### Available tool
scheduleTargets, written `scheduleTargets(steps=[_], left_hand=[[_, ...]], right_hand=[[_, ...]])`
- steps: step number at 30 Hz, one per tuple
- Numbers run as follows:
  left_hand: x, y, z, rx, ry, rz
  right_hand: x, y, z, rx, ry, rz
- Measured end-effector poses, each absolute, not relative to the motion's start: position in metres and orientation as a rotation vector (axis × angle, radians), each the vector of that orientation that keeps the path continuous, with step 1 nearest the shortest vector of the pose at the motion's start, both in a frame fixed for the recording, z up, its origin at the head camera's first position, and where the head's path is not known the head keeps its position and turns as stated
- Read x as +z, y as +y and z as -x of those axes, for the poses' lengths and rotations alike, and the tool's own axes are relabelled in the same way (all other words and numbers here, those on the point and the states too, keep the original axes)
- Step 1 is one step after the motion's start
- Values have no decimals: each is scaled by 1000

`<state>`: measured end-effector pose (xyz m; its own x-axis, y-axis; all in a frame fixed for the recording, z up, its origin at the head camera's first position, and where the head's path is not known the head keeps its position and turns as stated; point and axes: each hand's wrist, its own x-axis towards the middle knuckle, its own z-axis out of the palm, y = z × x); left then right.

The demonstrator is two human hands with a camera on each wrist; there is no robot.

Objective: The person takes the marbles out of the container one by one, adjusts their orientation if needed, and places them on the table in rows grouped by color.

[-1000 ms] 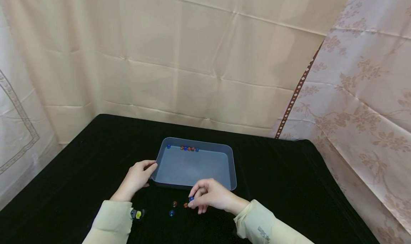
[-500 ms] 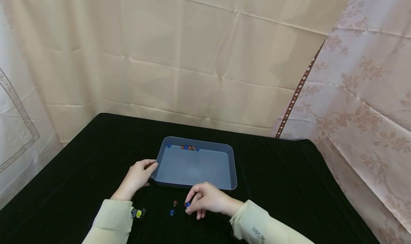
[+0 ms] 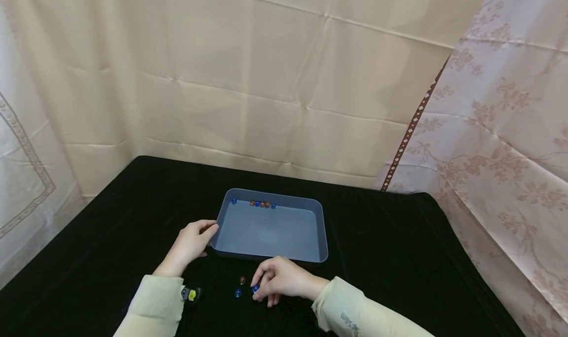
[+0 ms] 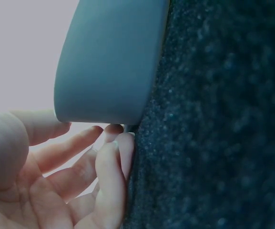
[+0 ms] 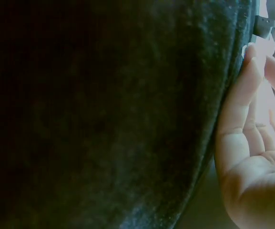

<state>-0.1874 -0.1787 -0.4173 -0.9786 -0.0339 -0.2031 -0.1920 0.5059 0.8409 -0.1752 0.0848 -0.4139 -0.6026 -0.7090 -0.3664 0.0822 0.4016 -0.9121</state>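
Observation:
My right hand (image 3: 284,279) pinches a blue marble (image 3: 255,288) between thumb and fingers, low over the black cloth in front of the tray. Just left of it lie another blue marble (image 3: 237,293) and an orange-red marble (image 3: 242,280). The fingertips of my left hand (image 3: 188,241) touch the left side of a shallow blue-grey tray (image 3: 323,233). In the left wrist view, the thumb is by the rim and the other fingers (image 4: 111,176) lie outside the tray wall (image 4: 108,62). No marble shows in the right wrist view, where my right hand (image 5: 251,157) is partly cut off.
Along the tray's far side sit several orange and blue marbles (image 3: 262,204), with one blue marble (image 3: 233,201) apart at the far left corner. A black cloth (image 3: 381,258) covers the table. A beige curtain (image 3: 266,81) hangs behind it.
My right hand has moved left and nearer with the blue marble. The orange-red marble seen by its fingertips a second ago is now hidden. My left hand stays at the tray.

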Motion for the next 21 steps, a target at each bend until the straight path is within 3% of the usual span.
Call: scheduleTargets(steps=[21], left_hand=[[-417,-178,188,1464,2583,202]], right_hand=[[-417,82,178,-1225,1873,534]])
